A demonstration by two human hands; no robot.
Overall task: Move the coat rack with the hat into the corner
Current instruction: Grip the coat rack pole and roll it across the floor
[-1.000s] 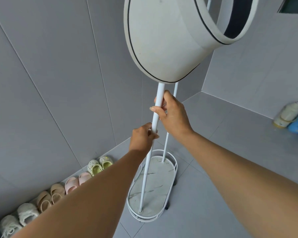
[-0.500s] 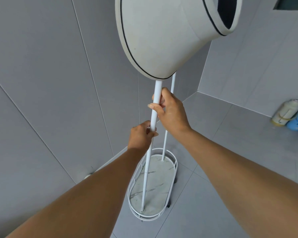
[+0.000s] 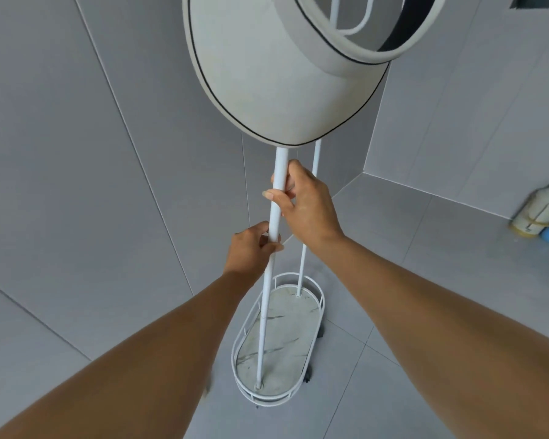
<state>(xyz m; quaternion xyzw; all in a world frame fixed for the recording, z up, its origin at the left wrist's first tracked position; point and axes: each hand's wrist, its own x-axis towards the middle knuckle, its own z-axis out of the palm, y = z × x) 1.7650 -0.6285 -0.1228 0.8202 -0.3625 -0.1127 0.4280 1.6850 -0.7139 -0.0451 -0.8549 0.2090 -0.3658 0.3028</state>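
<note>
Both hands are closed around the near pole (image 3: 274, 223) of the coat rack (image 3: 279, 343): the left hand (image 3: 251, 245) is wrapped lower down, and the right hand (image 3: 305, 204) is gripped just above it. The hat (image 3: 267, 74) is hung at the top of the rack, directly above the hands, and its brim is tilted toward the camera. The oval base (image 3: 311, 362) is set on the floor (image 3: 441, 280) near the left wall (image 3: 76, 153), short of the room corner (image 3: 363, 171). Small wheels (image 3: 308, 377) are visible under the base. A tip-over is judged possible if the pole is pushed high while a wheel is caught in a tile joint. The hat is judged likely to slip off if the rack is jerked or leaned. Contact with the wall is also possible, since little clearance is left on that side.
</note>
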